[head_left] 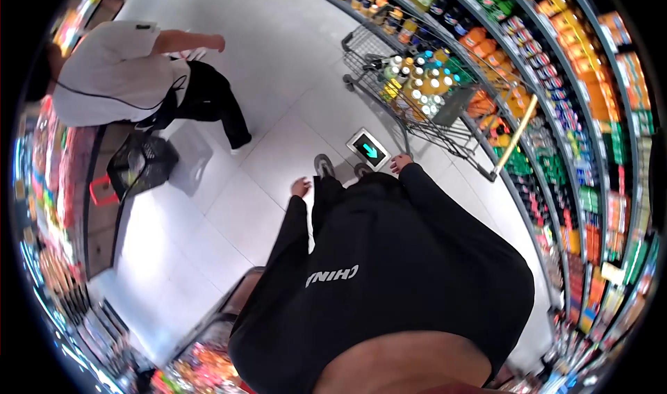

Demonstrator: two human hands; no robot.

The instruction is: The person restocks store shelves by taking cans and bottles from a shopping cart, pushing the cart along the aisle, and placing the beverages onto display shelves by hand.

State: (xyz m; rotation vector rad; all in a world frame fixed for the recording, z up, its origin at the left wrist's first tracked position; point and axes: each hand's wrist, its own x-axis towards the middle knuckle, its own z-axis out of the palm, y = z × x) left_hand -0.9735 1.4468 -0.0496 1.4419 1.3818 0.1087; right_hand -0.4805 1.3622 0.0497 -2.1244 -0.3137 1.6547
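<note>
Both of my hands hang low in front of my black top. My left hand shows at the end of the sleeve on the left side of the view, over the floor tiles, its fingers small and blurred. My right hand is beside the lit floor sign with a green arrow, near the lower frame of a shopping cart. Several bottles fill the cart's basket. Neither hand visibly touches the cart. Whether the fingers are apart or closed is too small to make out.
Drink shelves curve along the right. At the upper left a person in a white shirt walks beside a black basket with a red handle. Shelves of packaged goods line the left side.
</note>
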